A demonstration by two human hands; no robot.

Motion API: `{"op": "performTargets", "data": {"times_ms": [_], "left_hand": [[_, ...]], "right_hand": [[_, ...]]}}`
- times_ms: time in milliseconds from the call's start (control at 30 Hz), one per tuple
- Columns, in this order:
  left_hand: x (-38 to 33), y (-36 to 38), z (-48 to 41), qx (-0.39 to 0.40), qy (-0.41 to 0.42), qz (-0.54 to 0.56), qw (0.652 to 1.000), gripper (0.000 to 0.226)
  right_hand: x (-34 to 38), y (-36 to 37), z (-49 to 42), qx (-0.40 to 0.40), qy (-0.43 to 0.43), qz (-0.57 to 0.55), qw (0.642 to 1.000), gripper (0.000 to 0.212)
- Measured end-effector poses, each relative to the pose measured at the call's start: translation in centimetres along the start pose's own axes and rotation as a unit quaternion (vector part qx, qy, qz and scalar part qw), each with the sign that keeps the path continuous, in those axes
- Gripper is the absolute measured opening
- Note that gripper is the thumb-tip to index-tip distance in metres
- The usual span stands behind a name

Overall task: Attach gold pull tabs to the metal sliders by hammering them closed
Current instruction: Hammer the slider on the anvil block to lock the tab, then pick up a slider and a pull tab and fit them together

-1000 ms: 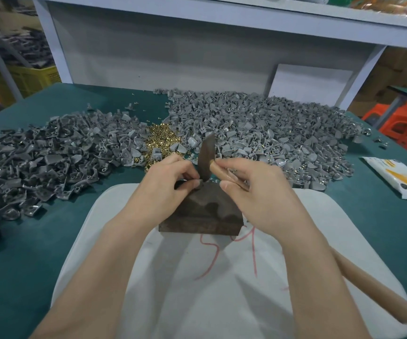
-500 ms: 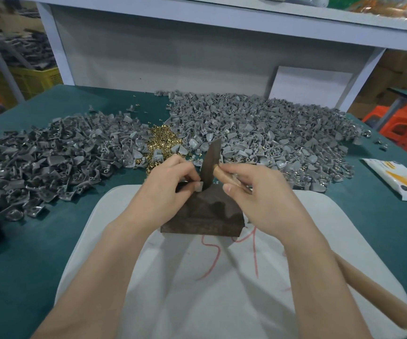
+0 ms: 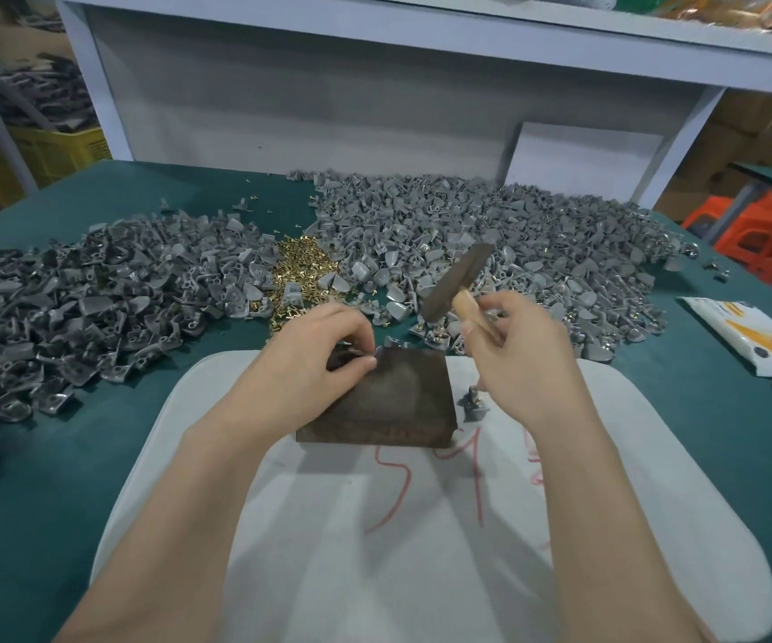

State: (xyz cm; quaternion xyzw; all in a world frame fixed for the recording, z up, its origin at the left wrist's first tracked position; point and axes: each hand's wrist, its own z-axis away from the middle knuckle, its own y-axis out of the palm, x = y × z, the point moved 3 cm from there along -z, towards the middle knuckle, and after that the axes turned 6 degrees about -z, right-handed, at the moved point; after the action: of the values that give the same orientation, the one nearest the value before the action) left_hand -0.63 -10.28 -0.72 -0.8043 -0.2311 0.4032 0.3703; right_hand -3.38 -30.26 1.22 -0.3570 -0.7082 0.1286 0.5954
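The small grey slider (image 3: 378,351) is mostly hidden under the fingertips of the left hand (image 3: 319,364), so I cannot tell if a gold tab is on it. The thumb and a finger pinch it at the far left corner of the dark block (image 3: 398,401), which sits on a white pad (image 3: 421,573). The right hand (image 3: 521,364) is curled round a hammer (image 3: 459,280), and most of the handle is hidden behind that hand. The hammer head is up in the air, right of the slider and not touching it. The gold tabs (image 3: 300,271) lie in a pile farther back.
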Motion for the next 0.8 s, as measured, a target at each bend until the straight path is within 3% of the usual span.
{"op": "performTargets", "data": {"times_ms": [200, 333, 500, 633, 733, 800], "left_hand": [[-0.1, -0.8, 0.3, 0.029, -0.033, 0.004, 0.999, 0.012], [0.1, -0.9, 0.3, 0.010, -0.062, -0.007, 0.998, 0.023], [0.0, -0.9, 0.1, 0.028, -0.087, -0.039, 0.995, 0.010], [0.9, -2.1, 0.2, -0.112, -0.142, 0.048, 0.982, 0.010], [2.2, -2.9, 0.4, -0.233, -0.251, 0.152, 0.927, 0.009], [2.7, -2.8, 0.4, -0.266, -0.297, 0.248, 0.883, 0.009]], "right_hand": [[-2.2, 0.5, -0.7, -0.004, 0.073, 0.017, 0.997, 0.039], [-2.9, 0.6, -0.8, 0.000, 0.097, -0.003, 0.995, 0.041], [-2.8, 0.7, -0.9, -0.014, 0.086, -0.046, 0.995, 0.036], [-3.1, 1.2, -1.0, 0.027, 0.093, -0.011, 0.995, 0.016], [-3.5, 1.2, -1.1, 0.025, 0.093, 0.041, 0.994, 0.019], [-3.2, 1.1, -1.1, 0.014, 0.088, 0.092, 0.992, 0.022]]}}
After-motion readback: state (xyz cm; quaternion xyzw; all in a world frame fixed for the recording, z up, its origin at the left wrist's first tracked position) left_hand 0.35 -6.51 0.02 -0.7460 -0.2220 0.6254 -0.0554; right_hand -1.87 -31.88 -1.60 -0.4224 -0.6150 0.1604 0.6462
